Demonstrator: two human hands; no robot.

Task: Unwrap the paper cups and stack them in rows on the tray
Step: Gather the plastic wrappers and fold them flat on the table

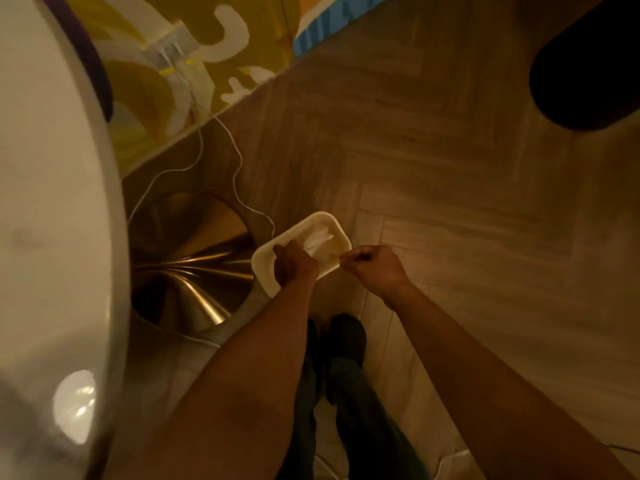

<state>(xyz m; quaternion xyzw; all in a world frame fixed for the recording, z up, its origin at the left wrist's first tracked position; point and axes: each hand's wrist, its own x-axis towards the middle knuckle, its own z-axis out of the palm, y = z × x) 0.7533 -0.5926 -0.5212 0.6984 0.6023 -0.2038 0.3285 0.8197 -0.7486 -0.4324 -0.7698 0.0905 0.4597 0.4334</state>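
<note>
A cream rectangular container point(325, 218) with rounded corners sits on the wooden floor, seen from above. A crumpled white wrapper point(320, 237) lies inside it. My left hand point(294, 265) reaches down into the container, fingers closed around the near end of the wrapper. My right hand point(375, 268) hovers at the container's right rim, curled into a fist with fingertips pinched together; whether anything is between them I cannot tell. No paper cups are in view.
A round white table top point(45, 202) fills the left, above its shiny gold cone base point(187, 271). A white cable point(239, 188) trails across the floor to the container. A yellow patterned panel point(166, 81) stands behind, a dark round shape point(588, 74) at upper right. My feet point(343, 337) stand just below the container.
</note>
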